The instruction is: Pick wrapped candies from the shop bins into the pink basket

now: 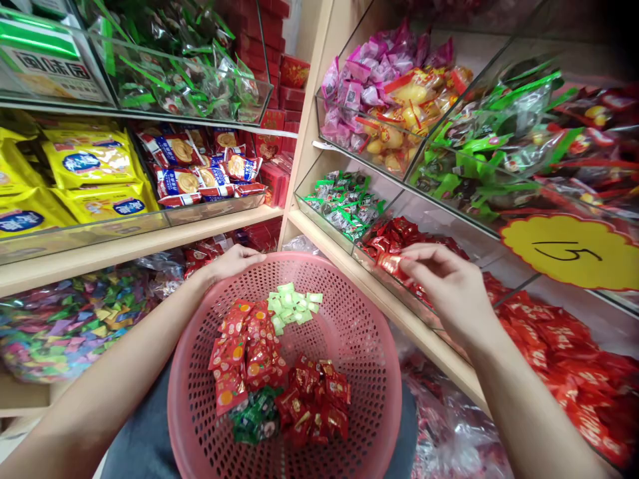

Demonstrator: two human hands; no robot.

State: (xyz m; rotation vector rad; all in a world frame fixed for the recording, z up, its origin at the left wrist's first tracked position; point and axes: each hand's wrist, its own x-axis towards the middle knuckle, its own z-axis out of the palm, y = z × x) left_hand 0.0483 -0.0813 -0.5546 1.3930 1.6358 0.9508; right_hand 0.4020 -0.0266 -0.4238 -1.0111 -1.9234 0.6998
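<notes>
A pink perforated plastic basket rests on my lap, and my left hand grips its far left rim. Inside lie red packets with orange fruit prints, small pale green wrapped candies, dark green wrapped candies and dark red and gold wrapped candies. Over the shelf bin to the right, my right hand pinches a shiny red wrapped candy between thumb and fingers. More red wrapped candies lie in that bin, partly behind the hand.
Green and silver candies fill the neighbouring bin. A wooden shelf edge runs close along the basket's right side. Clear bins above hold purple packets. A yellow price tag hangs at right. Yellow packets stand on the left shelf.
</notes>
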